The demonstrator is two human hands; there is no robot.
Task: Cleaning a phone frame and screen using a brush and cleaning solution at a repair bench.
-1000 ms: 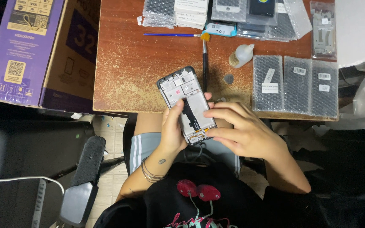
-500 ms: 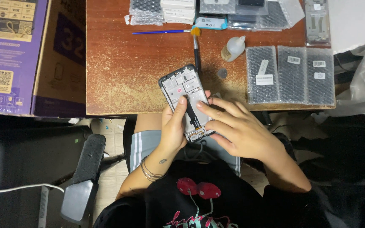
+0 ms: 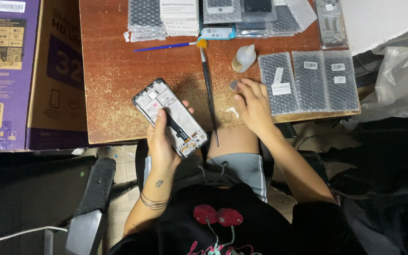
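My left hand point(image 3: 162, 139) grips an opened phone frame point(image 3: 168, 115), its inner parts facing up, held at a slant over the near edge of the brown table point(image 3: 114, 71). The thumb lies across the frame's middle. My right hand point(image 3: 252, 105) rests on the table to the right, fingers spread, with its fingertips at a small grey part point(image 3: 233, 85). A scrap of white material point(image 3: 232, 112) lies beside that hand. A long black brush point(image 3: 208, 85) lies between the two hands.
A small white squeeze bottle point(image 3: 243, 58) stands behind my right hand. Bubble-wrapped phone parts point(image 3: 308, 80) lie at the right edge, more packets point(image 3: 223, 14) at the back. A blue brush point(image 3: 164, 46) lies at the back. A purple carton point(image 3: 29, 71) stands left.
My right hand has left the phone frame and moved right onto the table by the small grey part. My left hand now holds the frame alone.
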